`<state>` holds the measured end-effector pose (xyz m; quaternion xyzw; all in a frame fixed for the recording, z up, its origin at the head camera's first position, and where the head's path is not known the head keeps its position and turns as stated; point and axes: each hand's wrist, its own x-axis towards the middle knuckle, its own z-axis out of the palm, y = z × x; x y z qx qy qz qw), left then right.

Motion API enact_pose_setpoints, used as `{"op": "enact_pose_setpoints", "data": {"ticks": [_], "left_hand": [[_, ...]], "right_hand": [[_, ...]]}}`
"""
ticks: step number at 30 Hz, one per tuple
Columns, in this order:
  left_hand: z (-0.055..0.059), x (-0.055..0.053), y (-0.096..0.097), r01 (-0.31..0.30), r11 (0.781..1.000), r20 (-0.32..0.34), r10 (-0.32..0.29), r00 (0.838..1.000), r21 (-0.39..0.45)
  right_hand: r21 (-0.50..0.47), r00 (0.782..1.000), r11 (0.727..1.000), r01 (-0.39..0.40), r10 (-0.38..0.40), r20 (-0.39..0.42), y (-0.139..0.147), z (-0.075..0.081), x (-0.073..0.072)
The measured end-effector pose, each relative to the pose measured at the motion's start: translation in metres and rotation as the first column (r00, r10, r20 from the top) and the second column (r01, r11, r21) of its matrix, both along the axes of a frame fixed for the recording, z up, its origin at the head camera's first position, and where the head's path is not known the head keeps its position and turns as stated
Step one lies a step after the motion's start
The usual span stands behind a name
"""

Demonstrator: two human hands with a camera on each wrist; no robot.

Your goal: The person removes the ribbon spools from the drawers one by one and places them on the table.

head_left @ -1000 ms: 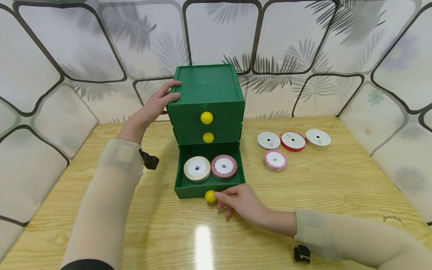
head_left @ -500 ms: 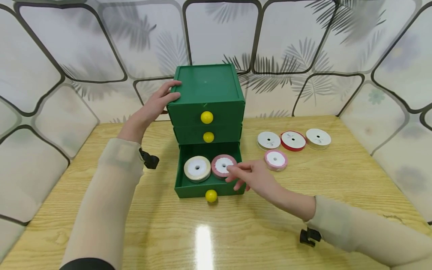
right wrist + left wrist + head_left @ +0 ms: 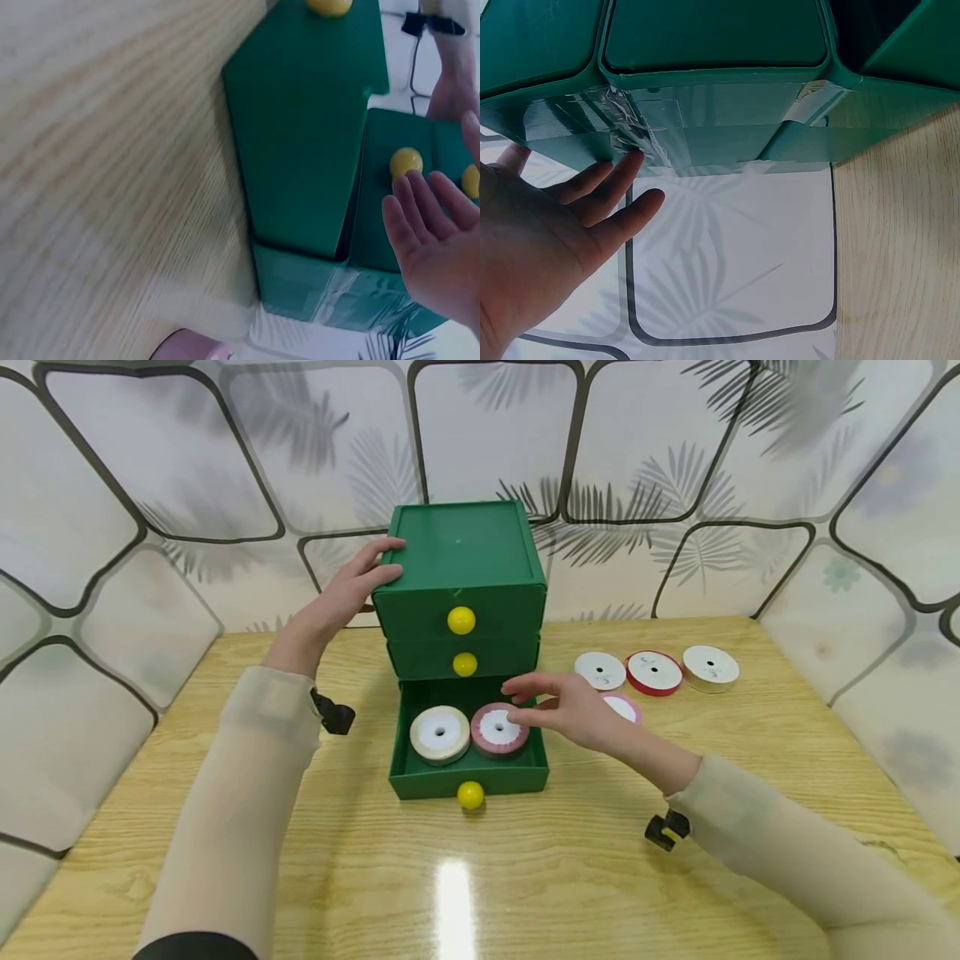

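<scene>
1. I see the right hand [image 3: 573, 712] hovering, fingers spread and holding nothing, over the pink spool [image 3: 495, 737]; I can't tell whether the thumb touches it.
2. That spool lies in the pulled-out bottom drawer [image 3: 420, 787], right of the cream spool [image 3: 433, 740].
3. The left hand [image 3: 339, 599], fingers extended, rests on the green cabinet [image 3: 461, 547] at its left top edge.
4. Rightward, I see four more spools [image 3: 660, 679] on the table [image 3: 600, 885].

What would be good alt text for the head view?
A right hand hovers over the open bottom drawer of a green cabinet, where two spools lie; the left hand rests on the cabinet's top left edge. Four more spools lie on the table at right.
</scene>
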<state>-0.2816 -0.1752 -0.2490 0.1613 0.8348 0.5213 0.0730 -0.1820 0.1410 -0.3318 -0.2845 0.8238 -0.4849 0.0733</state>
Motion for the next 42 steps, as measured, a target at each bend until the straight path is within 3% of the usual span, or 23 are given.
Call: {"op": "enact_pose_setpoints", "data": {"ticks": [7, 21, 29, 37, 42], "left_hand": [[-0.001, 0.000, -0.001, -0.002, 1.000, 0.000, 0.002, 1.000, 0.008], [-0.001, 0.000, 0.001, 0.000, 1.000, -0.005, 0.000, 1.000, 0.009], [0.000, 0.000, 0.002, 0.002, 1.000, -0.007, -0.002, 1.000, 0.009], [0.000, 0.000, 0.001, 0.003, 1.000, -0.007, -0.003, 1.000, 0.012], [-0.001, 0.001, 0.000, 0.003, 1.000, -0.003, -0.003, 1.000, 0.018]], "right_hand": [[0.108, 0.993, 0.989, -0.103, 0.109, -0.050, -0.008, -0.008, -0.019], [0.148, 0.972, 0.960, -0.236, 0.231, 0.046, -0.041, -0.019, -0.037], [0.244, 0.965, 0.933, -0.263, 0.261, 0.041, -0.061, -0.028, -0.037], [0.372, 0.939, 0.884, -0.282, 0.334, -0.081, -0.078, -0.038, -0.040], [0.420, 0.941, 0.868, -0.266, 0.329, -0.083, -0.084, -0.043, -0.042]]}}
